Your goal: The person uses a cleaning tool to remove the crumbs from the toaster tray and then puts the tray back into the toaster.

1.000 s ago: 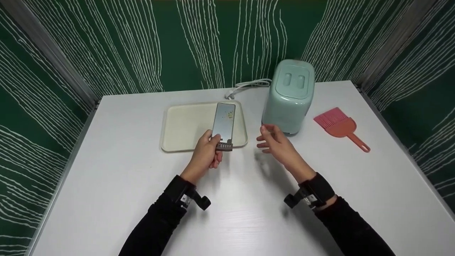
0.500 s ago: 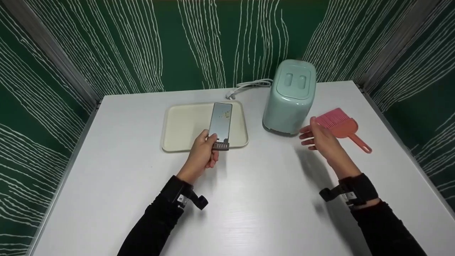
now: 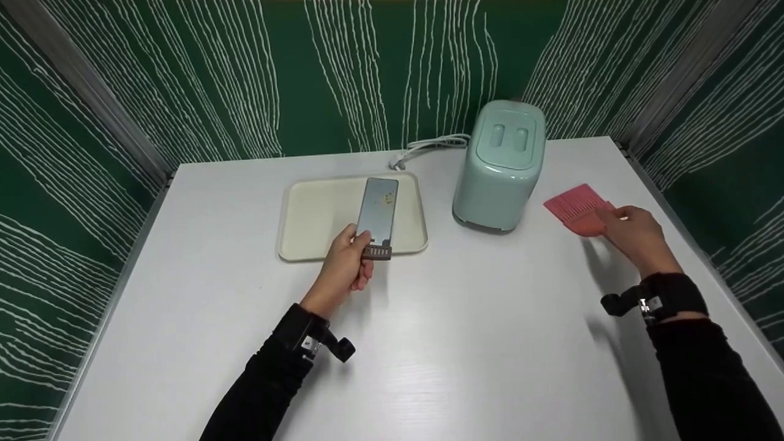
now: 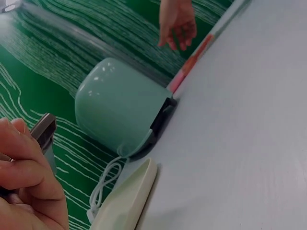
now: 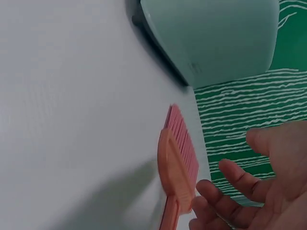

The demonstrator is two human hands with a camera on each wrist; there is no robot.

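Moved from beside the toaster, the right hand is held loose and empty over the brush on the table, now within reach; the flat tool is grasped by the left hand above the tray.

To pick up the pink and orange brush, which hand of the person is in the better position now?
Probably the right hand: it hovers open beside the brush, holding nothing. The left hand is farther away and grips a flat grey object.
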